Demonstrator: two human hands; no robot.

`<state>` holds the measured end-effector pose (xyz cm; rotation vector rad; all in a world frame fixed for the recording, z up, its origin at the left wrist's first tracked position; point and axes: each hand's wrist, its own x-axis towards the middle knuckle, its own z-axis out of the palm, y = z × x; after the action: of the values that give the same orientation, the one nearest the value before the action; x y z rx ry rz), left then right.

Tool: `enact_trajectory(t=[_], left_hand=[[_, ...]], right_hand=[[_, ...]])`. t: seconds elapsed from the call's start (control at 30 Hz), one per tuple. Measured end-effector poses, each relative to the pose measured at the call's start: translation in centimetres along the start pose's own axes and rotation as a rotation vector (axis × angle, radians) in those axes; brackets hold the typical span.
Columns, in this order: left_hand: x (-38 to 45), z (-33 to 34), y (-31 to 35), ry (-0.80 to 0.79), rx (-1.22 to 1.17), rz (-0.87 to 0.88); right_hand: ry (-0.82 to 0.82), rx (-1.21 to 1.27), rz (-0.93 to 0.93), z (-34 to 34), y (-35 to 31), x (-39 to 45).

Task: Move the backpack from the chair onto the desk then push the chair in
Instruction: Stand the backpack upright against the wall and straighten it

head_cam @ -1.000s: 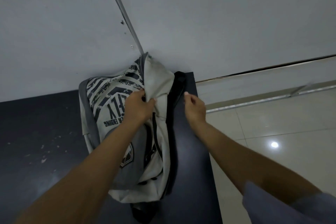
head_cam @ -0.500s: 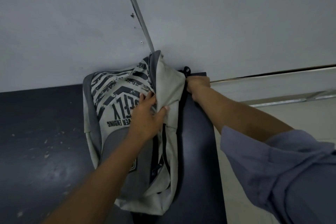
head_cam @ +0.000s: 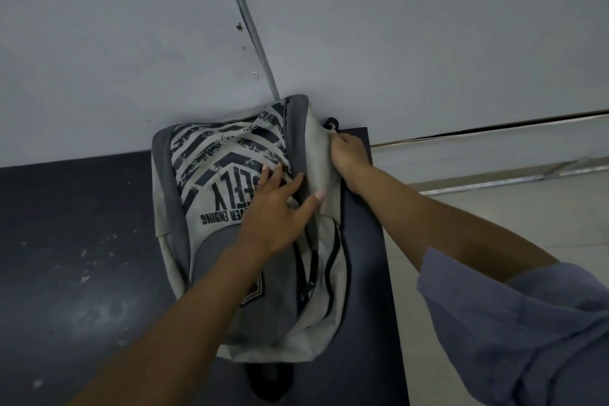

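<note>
A grey and off-white backpack (head_cam: 211, 175) with dark printed stripes lies on the dark desk (head_cam: 82, 273), its top against the wall. My left hand (head_cam: 276, 211) rests flat on the front of the pack, fingers spread. My right hand (head_cam: 347, 155) is closed on the fabric at the top right of the pack, near a black loop. The chair is not in view.
A grey wall (head_cam: 395, 26) with a thin metal strip (head_cam: 247, 20) stands right behind the desk. The desk's right edge (head_cam: 392, 273) drops to a pale tiled floor (head_cam: 527, 214). A dark strap (head_cam: 270, 382) pokes out below the pack.
My right hand reached forward from beside the pack and took hold of its top right. My left hand released its pinch on the fabric and now lies flat with fingers spread.
</note>
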<state>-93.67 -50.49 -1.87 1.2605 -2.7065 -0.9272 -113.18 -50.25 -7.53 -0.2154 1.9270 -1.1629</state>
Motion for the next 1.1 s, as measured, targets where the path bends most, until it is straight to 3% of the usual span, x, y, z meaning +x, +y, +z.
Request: enact_trajectory(t=[0.2, 0.33, 0.43, 0.63, 0.83, 0.97, 1.1], left_hand=[[-3.6, -1.6, -4.6, 0.266, 0.082, 0.103], [-6.0, -2.0, -8.3, 0.293, 0.170, 0.070], [-7.5, -2.1, -10.8, 0.274, 0.196, 0.046], [-9.6, -1.8, -14.2, 0.183, 0.202, -0.127], [-8.3, -2.4, -15.6, 0.202, -0.043, -0.090], [-9.8, -2.6, -16.2, 0.358, -0.141, 0.084], [-11.0, -3.0, -16.0, 0.481, -0.103, 0.201]], right_hand=[[0.220, -0.167, -0.389, 0.5, 2.1, -7.3], [0.309, -0.377, -0.698, 2.1, 5.3, -12.7], [0.260, -0.522, -0.820, 3.7, 7.6, -15.8], [0.217, -0.736, -0.737, 7.6, 11.3, -18.9], [0.350, -0.772, -0.563, 9.8, 12.8, -19.7], [0.451, -0.533, -0.725, 9.4, 11.4, -20.7], [0.535, -0.485, -0.857, 8.9, 10.9, -22.9]])
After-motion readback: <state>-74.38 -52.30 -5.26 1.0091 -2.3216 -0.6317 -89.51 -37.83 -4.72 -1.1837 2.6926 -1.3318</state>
